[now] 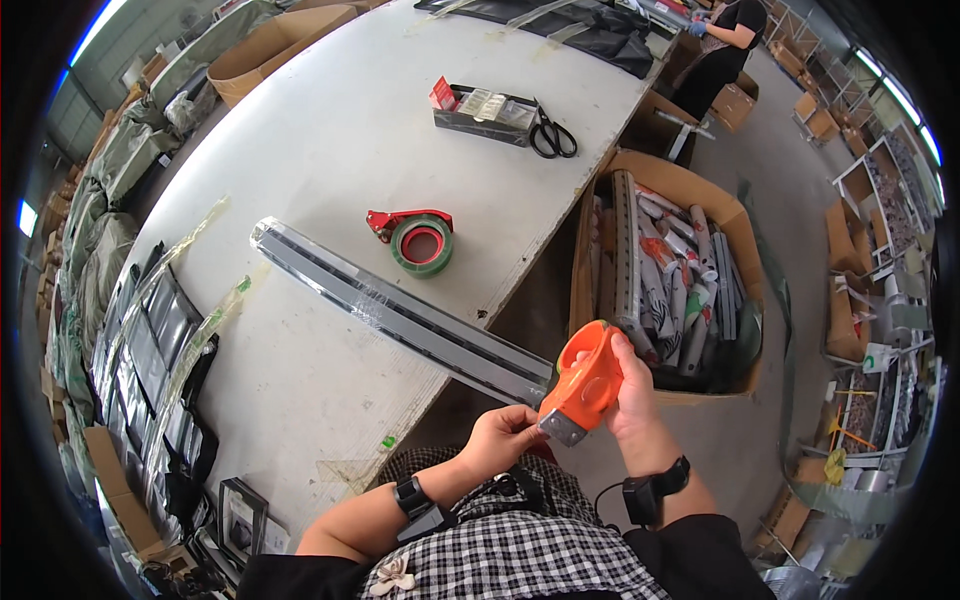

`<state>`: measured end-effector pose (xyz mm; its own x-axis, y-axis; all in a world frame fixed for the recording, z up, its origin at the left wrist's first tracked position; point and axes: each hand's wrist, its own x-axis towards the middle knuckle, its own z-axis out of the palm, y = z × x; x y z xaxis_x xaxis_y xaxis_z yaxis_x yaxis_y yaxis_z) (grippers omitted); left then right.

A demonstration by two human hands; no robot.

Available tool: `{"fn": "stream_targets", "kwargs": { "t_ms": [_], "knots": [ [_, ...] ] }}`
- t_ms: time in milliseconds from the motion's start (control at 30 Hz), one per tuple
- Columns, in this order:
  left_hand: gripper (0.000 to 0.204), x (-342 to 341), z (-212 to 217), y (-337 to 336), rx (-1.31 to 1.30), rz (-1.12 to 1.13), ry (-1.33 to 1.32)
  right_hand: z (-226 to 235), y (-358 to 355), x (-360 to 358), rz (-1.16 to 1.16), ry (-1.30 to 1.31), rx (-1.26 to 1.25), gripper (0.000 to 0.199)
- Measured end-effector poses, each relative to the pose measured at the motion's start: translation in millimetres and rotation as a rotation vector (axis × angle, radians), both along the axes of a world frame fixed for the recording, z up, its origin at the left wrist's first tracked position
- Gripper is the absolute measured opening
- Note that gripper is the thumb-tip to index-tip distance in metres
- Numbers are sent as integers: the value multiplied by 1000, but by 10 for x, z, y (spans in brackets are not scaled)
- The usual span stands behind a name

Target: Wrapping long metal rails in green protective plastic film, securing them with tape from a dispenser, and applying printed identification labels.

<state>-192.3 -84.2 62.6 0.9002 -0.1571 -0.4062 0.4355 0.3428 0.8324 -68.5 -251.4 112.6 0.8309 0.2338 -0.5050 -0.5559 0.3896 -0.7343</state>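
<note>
My right hand [632, 395] is wrapped round an orange tape dispenser [585, 378], with its grey metal end tilted down toward my left hand [500, 440]. The left hand's fingers are pinched together beside that metal end. What they hold, if anything, is too small to make out. A long grey strip-shaped bundle [385, 308], glossy with clear wrap, lies across the table and juts past its edge. Its near end reaches up to the orange dispenser, which partly hides it. Beyond the bundle lies a red tape dispenser [378, 224] with a roll of green tape [422, 245].
Black scissors [552, 135] lie beside a small box [485, 115] of supplies on the white table [330, 140]. Right of the table edge stands a cardboard box [745, 215] full of wrapped rolls. Black plastic sheets [165, 350] lie at left. Another person [722, 50] stands far right.
</note>
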Motion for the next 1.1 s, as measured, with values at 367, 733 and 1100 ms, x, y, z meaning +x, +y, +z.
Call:
{"fn": "stream_targets", "kwargs": {
  "t_ms": [367, 733, 1100],
  "knots": [
    [31, -43, -339, -18, 67, 234, 454, -1049, 350, 1192, 186, -16, -23, 40],
    [74, 116, 134, 469, 1392, -259, -661, -1780, 322, 773, 386, 298, 370, 71],
    [80, 1127, 68, 769, 1616, -483, -777, -1113, -32, -1330, 615, 156, 549, 58]
  ]
}}
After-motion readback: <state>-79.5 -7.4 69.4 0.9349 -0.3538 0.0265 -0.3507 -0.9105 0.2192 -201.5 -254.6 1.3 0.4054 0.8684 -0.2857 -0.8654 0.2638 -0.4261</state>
